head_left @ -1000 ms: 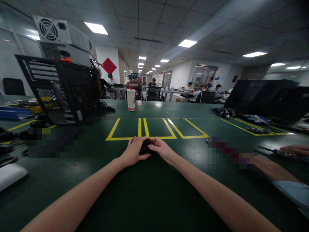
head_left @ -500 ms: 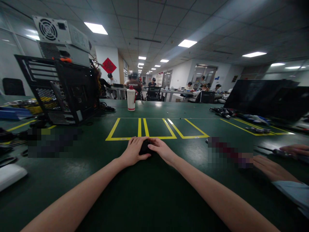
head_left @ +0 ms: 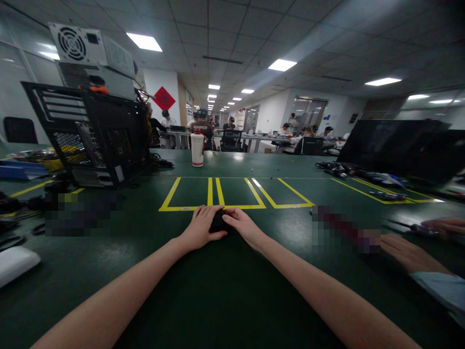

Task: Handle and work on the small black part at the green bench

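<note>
Between my two hands, on the green table [head_left: 225, 281], is a small black rounded object [head_left: 218, 221]; too little of it shows to tell its kind. My left hand [head_left: 201, 225] is wrapped over its left side, thumb along the near edge. From the right, the fingers of my right hand [head_left: 241, 224] close on it, the thumb pressed against its surface. Just beyond both hands lie the yellow tape outlines [head_left: 212, 209] on the tabletop.
An open black computer case [head_left: 105, 140] with power supplies [head_left: 90, 46] on top stands at left. A white cup [head_left: 197, 150] stands farther back. At right are another person's hands [head_left: 410, 253], a screwdriver [head_left: 412, 226] and a dark panel [head_left: 392, 148]. Something white [head_left: 18, 264] lies near left.
</note>
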Tool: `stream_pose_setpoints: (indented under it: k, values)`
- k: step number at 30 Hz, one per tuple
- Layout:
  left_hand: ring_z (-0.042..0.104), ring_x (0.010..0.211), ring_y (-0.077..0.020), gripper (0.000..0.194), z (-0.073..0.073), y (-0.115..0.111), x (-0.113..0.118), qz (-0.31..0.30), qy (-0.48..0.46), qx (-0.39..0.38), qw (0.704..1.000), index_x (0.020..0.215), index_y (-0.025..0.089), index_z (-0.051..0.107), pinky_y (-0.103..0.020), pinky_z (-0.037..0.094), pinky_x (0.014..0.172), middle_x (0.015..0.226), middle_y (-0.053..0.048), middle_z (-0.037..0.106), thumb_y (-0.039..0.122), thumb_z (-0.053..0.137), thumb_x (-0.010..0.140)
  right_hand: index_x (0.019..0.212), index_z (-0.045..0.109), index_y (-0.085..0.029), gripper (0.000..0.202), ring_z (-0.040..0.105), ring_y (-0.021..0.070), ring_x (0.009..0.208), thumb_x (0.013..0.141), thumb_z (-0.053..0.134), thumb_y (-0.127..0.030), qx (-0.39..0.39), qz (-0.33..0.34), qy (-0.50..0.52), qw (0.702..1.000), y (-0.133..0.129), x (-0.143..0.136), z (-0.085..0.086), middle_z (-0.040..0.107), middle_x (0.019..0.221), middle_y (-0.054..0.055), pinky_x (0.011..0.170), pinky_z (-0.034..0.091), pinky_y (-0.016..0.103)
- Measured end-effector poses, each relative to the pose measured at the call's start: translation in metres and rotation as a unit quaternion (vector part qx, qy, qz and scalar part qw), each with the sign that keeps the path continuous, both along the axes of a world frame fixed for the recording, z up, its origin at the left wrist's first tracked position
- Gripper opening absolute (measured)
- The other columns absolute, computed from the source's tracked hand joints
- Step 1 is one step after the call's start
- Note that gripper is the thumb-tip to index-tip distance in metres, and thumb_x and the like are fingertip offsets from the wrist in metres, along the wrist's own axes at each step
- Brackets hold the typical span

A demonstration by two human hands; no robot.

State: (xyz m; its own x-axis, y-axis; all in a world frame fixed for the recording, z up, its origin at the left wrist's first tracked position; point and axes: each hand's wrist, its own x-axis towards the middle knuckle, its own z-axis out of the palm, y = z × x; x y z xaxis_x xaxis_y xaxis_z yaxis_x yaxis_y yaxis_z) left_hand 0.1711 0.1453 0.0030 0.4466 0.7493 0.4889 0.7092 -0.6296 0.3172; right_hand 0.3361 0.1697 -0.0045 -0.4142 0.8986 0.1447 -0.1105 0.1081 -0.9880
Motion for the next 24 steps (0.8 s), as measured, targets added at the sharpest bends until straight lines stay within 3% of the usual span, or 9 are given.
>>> stream_pose_setpoints:
  k: [8, 15, 20, 24]
  values:
    - [0.04, 0.108, -0.0241, 0.059, -0.001, 0.0, 0.0, 0.003, -0.001, 0.002, 1.0, 0.118, 0.024, 0.032, -0.046, 0.02, 0.098, 0.112, -0.005, 0.047, 0.037, 0.06, 0.068, 0.088, 0.048, -0.022, 0.039, 0.051, 0.0149, 0.092, 0.056, 0.069, -0.02, 0.004, 0.053, 0.021, 0.998, -0.006, 0.003, 0.007, 0.054, 0.095, 0.0, 0.088, 0.036, 0.034]
    - [0.039, 0.109, -0.0234, 0.059, 0.002, -0.002, 0.0, 0.001, 0.003, -0.008, 1.0, 0.119, 0.024, 0.03, -0.045, 0.02, 0.098, 0.114, -0.005, 0.046, 0.038, 0.06, 0.069, 0.09, 0.05, -0.022, 0.022, 0.049, 0.0145, 0.095, 0.071, 0.055, -0.032, 0.029, -0.003, -0.007, 1.0, -0.008, 0.001, 0.003, 0.055, 0.095, 0.001, 0.088, 0.035, 0.034]
    - [0.039, 0.108, -0.0231, 0.058, 0.003, -0.003, 0.0, -0.005, 0.0, -0.008, 1.0, 0.119, 0.024, 0.031, -0.044, 0.021, 0.098, 0.114, -0.005, 0.046, 0.038, 0.059, 0.07, 0.095, 0.05, -0.021, 0.029, 0.048, 0.0156, 0.099, 0.068, 0.059, -0.026, -0.016, 0.019, 0.013, 1.0, -0.001, 0.003, 0.001, 0.054, 0.101, 0.003, 0.091, 0.034, 0.035]
    - [0.04, 0.107, -0.0232, 0.059, 0.0, -0.001, 0.0, -0.003, -0.001, -0.003, 1.0, 0.119, 0.024, 0.031, -0.044, 0.02, 0.098, 0.113, -0.005, 0.046, 0.038, 0.06, 0.069, 0.091, 0.05, -0.021, 0.034, 0.05, 0.0153, 0.095, 0.061, 0.065, -0.019, -0.003, 0.052, 0.024, 0.998, -0.002, 0.006, 0.002, 0.055, 0.098, 0.001, 0.089, 0.035, 0.035]
